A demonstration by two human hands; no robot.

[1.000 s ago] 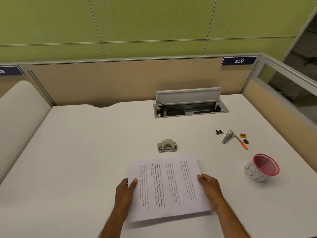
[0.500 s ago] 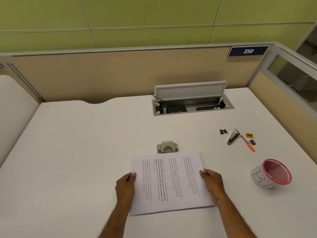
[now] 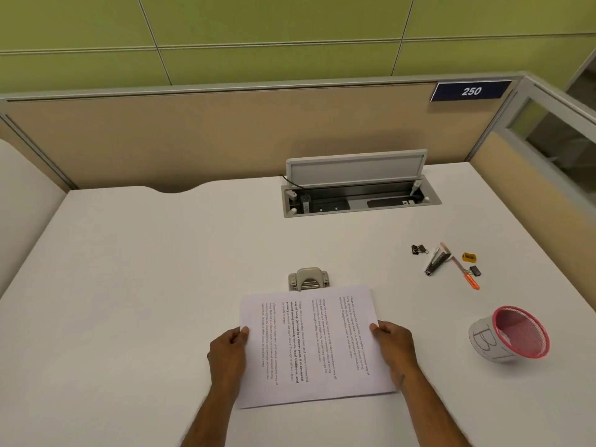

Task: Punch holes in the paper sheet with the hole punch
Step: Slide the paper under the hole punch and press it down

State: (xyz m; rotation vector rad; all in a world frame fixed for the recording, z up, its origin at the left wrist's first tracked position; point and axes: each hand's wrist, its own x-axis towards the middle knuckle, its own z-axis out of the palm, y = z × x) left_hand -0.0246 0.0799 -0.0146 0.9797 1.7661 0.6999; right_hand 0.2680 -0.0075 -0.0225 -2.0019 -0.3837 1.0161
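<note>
A printed paper sheet [image 3: 314,345] is held just above the white desk, its text running sideways. My left hand [image 3: 227,351] grips its left edge and my right hand [image 3: 395,346] grips its right edge. A small grey hole punch [image 3: 309,279] stands on the desk right behind the sheet. The sheet's far edge reaches the punch's front and covers its lower part; whether the paper is in the slot I cannot tell.
To the right lie binder clips [image 3: 418,249], a stapler [image 3: 437,260], an orange-handled tool [image 3: 467,277] and a yellow sharpener [image 3: 469,257]. A pink mesh cup [image 3: 512,333] lies tipped near the right edge. An open cable box [image 3: 358,191] sits at the back.
The sheet has moved away from me, from a gap in front of the hole punch to touching its front. Both hands went forward with it, still holding its edges.
</note>
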